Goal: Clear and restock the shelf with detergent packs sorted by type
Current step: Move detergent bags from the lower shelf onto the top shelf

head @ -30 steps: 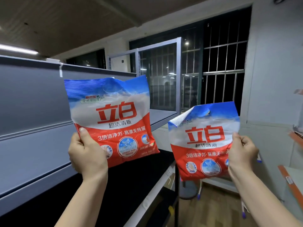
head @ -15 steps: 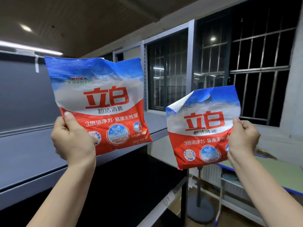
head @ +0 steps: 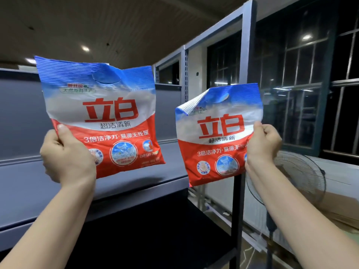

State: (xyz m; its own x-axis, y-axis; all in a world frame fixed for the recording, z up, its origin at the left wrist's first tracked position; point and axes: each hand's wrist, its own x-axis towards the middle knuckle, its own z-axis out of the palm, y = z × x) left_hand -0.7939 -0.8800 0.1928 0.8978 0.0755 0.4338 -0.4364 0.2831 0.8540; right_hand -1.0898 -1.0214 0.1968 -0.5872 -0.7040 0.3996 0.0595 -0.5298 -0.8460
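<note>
The left hand [head: 67, 154] held a large detergent pack [head: 101, 117] upright by its lower left corner, its grip clamped on the bag with the thumb pressed flat on the red front and the fingers hidden behind. That pack, blue at the top, white in the middle and red below, hung in the air above the grey shelf [head: 136, 181], not touching it. Further right, a smaller detergent pack [head: 215, 136] of the same print was raised beside the shelf's dark upright post [head: 237, 220], its top left corner folded over. The right hand [head: 262, 144] pinched this pack at its right edge, the grip closed on the bag with curled fingers. The two packs were apart, the larger a little higher. Behind the right forearm stood what looked like a round wire fan [head: 303, 177], dim in the low light, in front of barred windows [head: 301, 84].
</note>
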